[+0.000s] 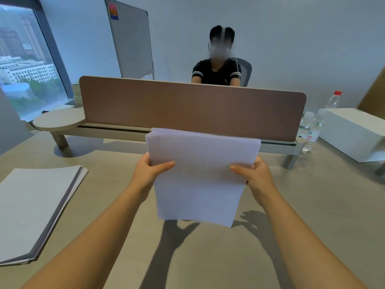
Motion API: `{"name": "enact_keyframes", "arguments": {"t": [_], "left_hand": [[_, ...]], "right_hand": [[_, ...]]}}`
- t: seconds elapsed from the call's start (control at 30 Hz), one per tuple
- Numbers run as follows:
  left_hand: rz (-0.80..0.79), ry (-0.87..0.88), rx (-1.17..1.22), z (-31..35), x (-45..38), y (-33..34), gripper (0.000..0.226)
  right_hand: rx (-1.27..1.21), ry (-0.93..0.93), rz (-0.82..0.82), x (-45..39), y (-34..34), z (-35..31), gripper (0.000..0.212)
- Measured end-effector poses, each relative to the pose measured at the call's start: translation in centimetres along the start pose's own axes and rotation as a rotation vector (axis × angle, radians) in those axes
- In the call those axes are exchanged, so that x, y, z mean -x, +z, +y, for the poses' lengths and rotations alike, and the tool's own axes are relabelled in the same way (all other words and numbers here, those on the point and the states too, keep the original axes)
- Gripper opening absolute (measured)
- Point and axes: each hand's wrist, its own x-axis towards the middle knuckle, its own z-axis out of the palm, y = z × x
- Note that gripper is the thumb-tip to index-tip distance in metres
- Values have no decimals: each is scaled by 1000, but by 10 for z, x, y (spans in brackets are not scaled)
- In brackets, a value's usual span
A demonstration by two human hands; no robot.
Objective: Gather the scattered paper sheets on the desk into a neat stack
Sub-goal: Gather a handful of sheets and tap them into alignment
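While both arms reach forward over the desk (312,205), the left hand (145,172) and the right hand (257,176) grip the paper sheets (200,174) by the two side edges, thumbs on top; the bundle is lifted above the desk (its shadow falls below it), the far edges not quite even; a second paper stack (35,209) lies flat at the left; behind the brown divider panel (187,105) a person (216,69) sits; water bottles (312,128) and a white box (352,130) stand at the right.
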Motion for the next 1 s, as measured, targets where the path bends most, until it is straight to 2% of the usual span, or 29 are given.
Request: {"name": "enact_keyframes", "arguments": {"t": [0.2,0.33,0.47,0.63,0.77,0.83,0.93,1.0], "left_hand": [[-23,49,-7,7,-4,3,39],[-43,-45,-13,-13,-4,0,36],[-28,-171,-8,-50,5,1,39],[-14,-183,30,-51,2,7,34],[-51,-287,-23,-70,12,5,34],[-22,-336,-69,-83,19,3,33],[44,-340,-112,-87,19,-11,25],[103,-335,-164,-84,15,-36,27]], "right_hand": [[12,-43,-72,-5,2,-12,32],[33,-1,-73,-8,-5,8,25],[63,155,-95,-3,-3,45,19],[35,157,6,-9,4,51,21],[139,256,-18,-4,1,65,17],[186,310,-18,2,7,70,13],[219,271,19,2,28,66,19],[232,251,-19,1,53,60,23]]}}
